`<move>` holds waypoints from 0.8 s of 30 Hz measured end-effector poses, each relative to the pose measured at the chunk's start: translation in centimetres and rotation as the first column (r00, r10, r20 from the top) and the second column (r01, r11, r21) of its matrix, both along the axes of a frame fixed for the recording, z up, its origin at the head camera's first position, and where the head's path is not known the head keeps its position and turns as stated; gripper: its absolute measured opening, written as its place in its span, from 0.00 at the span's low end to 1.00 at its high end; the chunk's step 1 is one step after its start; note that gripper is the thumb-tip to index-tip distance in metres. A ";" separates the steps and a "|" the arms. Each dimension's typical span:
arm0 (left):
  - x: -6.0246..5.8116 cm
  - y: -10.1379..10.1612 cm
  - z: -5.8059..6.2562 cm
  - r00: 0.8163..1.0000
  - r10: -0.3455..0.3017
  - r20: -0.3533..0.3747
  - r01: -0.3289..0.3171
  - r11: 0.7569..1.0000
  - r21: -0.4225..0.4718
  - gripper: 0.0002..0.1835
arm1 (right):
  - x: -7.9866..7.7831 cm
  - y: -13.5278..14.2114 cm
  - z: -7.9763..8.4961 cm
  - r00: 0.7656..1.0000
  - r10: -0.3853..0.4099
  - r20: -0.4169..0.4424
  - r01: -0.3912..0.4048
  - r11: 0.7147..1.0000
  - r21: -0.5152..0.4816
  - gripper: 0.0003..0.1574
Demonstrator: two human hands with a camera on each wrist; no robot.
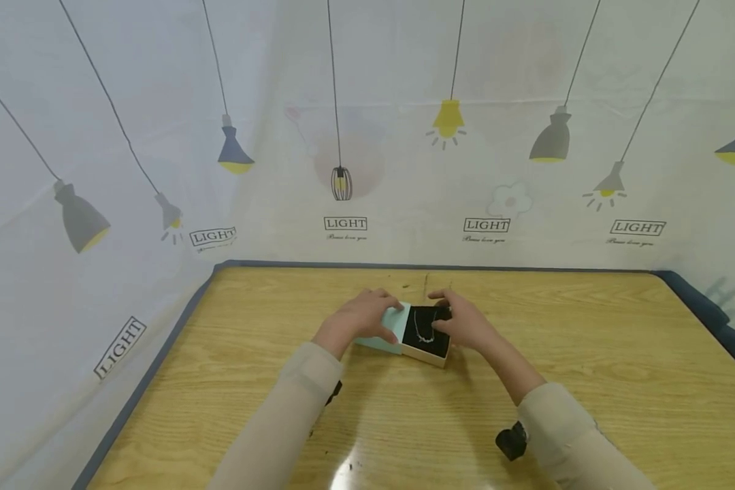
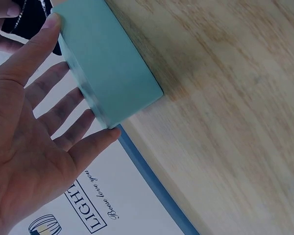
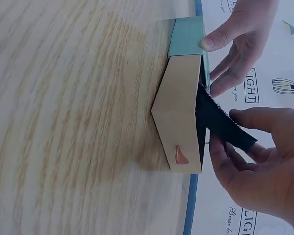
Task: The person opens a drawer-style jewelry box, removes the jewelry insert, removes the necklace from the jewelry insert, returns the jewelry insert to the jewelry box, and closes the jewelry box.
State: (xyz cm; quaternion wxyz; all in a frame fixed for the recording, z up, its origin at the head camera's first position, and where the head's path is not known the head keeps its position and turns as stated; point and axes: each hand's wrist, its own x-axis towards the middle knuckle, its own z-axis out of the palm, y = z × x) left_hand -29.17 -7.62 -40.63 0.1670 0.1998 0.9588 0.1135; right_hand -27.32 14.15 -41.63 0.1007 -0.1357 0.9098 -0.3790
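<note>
A jewellery box lies on the table, its cream drawer slid partly out of a teal sleeve. My left hand grips the sleeve, thumb along one edge and fingers along the other. Inside the drawer is a black padded insert carrying a silver chain necklace. With thumb on top and fingers beneath, my right hand pinches the insert's outer end. That end is tilted up above the drawer's rim in the right wrist view, while the inner end stays down in the drawer.
A small brown ribbon tab sticks out of the drawer's end. The wood-grain table is edged in blue at the back and sides. White cloth printed with lamps hangs behind it.
</note>
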 end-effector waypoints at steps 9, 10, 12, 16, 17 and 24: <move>0.1 0.0 0.0 1.000 -0.007 -0.005 0.007 1.000 -0.002 0.37 | 0.4 0.3 0.4 0.997 -0.072 0.018 0.073 0.994 -0.081 0.33; 0.1 0.0 0.0 1.000 -0.007 -0.006 0.006 1.000 -0.003 0.37 | 0.4 0.2 0.4 0.996 -0.083 0.024 0.085 0.994 -0.074 0.32; 0.0 0.0 0.0 1.000 -0.005 -0.010 0.005 1.000 -0.005 0.37 | 0.3 0.1 0.5 0.994 -0.098 0.047 0.101 0.993 -0.065 0.31; 0.1 0.0 0.0 1.000 -0.005 -0.009 0.005 1.000 -0.002 0.37 | 0.5 -0.1 0.5 0.988 -0.111 0.105 0.124 0.984 -0.124 0.28; 0.1 0.0 0.0 1.000 -0.005 -0.008 0.005 1.000 0.000 0.37 | 0.5 -0.1 0.5 0.986 -0.113 0.119 0.129 0.981 -0.143 0.27; 0.1 0.1 0.0 1.000 -0.007 -0.013 0.007 1.000 -0.002 0.37 | 0.6 0.1 0.3 0.976 -0.134 0.172 0.170 0.962 -0.214 0.26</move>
